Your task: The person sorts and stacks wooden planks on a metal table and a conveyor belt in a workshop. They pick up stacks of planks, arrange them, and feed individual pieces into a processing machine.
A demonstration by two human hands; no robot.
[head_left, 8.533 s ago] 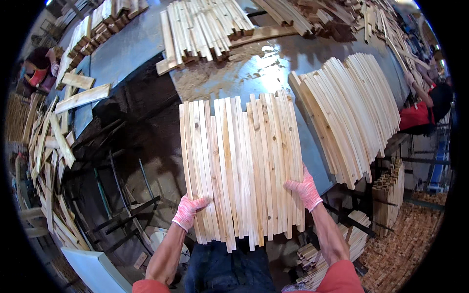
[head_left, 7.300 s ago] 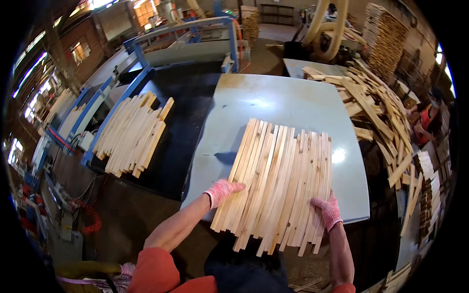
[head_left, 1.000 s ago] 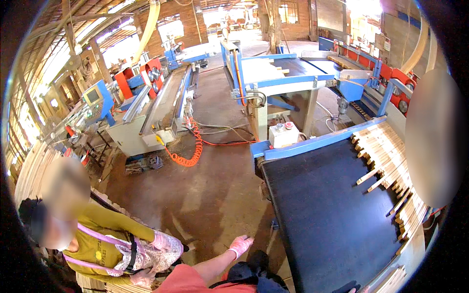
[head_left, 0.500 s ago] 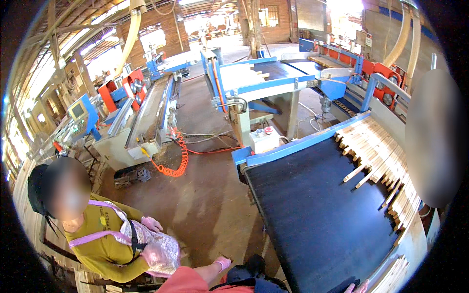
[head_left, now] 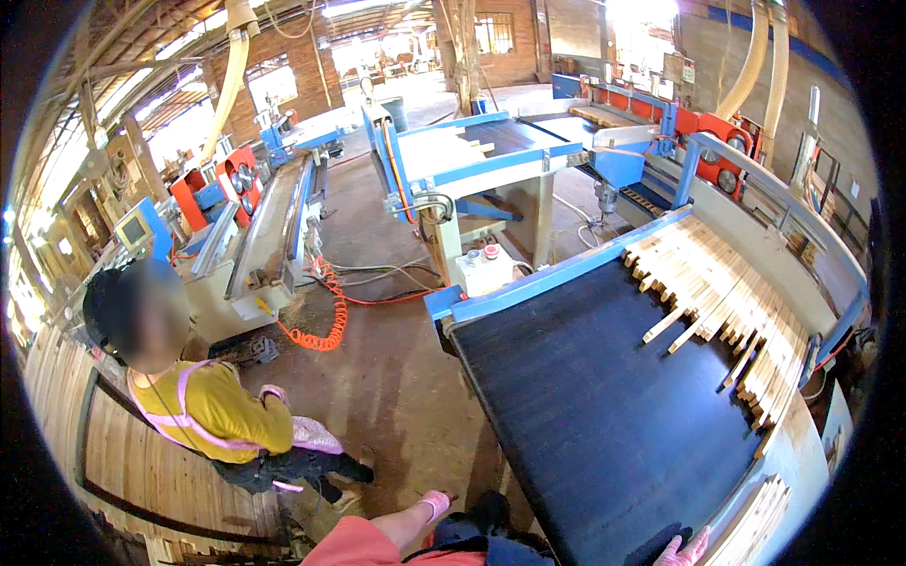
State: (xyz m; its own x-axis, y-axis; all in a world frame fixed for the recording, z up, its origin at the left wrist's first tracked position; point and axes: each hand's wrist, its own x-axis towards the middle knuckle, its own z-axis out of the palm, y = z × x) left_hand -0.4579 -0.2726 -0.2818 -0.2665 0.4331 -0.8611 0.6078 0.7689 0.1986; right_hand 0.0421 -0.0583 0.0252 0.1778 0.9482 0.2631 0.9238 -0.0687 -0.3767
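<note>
Head view of a person's two gloved hands at the near end of a black belt. The left hand (head_left: 437, 507), in a pink and white glove, hangs low over the brown floor (head_left: 396, 406), apart from the belt (head_left: 595, 415); its fingers are foreshortened, so how far they are open, and whether anything lies in them, cannot be told. The right hand (head_left: 683, 549), gloved alike and partly cut by the lower edge, lies at the belt's near right corner with its fingers extended and slightly parted; nothing is seen in its grasp. Just to its right is a small stack of pale wood strips (head_left: 755, 524); whether the hand touches it cannot be made out. A larger group of wood strips (head_left: 717, 292) lies side by side along the belt's right side, their near ends uneven and several jutting farther out over the black surface. A blue rail (head_left: 566, 269) bounds the belt's far end, and beyond it sits a white control box (head_left: 483, 272) with a red button. To the left, an orange coiled hose (head_left: 326, 330) hangs beside a long machine (head_left: 274, 226). At lower left stands a co-worker (head_left: 212, 410) in a mustard top and pink apron straps, beside stacked boards (head_left: 156, 472).
</note>
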